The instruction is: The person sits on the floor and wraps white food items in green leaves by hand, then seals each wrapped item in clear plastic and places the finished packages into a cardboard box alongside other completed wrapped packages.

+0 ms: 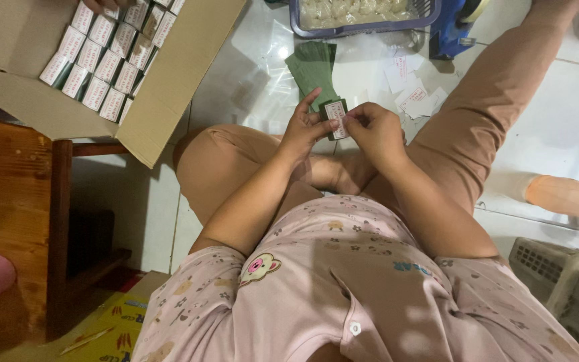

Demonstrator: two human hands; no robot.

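I sit on a tiled floor with both hands raised over my legs. My left hand point(303, 127) and my right hand point(373, 131) together grip a small dark green box point(336, 118) with a white label on its front. My right fingers pinch the label's edge; my left fingers support the box from the left, index finger pointing up. Just beyond my hands lies a stack of flat green box blanks point(311, 67). Loose white labels point(413, 94) are scattered on the floor to the right of it.
An open cardboard carton point(162, 94) at upper left holds rows of finished labelled boxes point(102, 60); another person's fingers touch its top row. A purple-rimmed basket point(363, 17) of pale items stands at the top, a blue object point(454, 30) beside it. Wooden stool at left, plastic crates at lower right.
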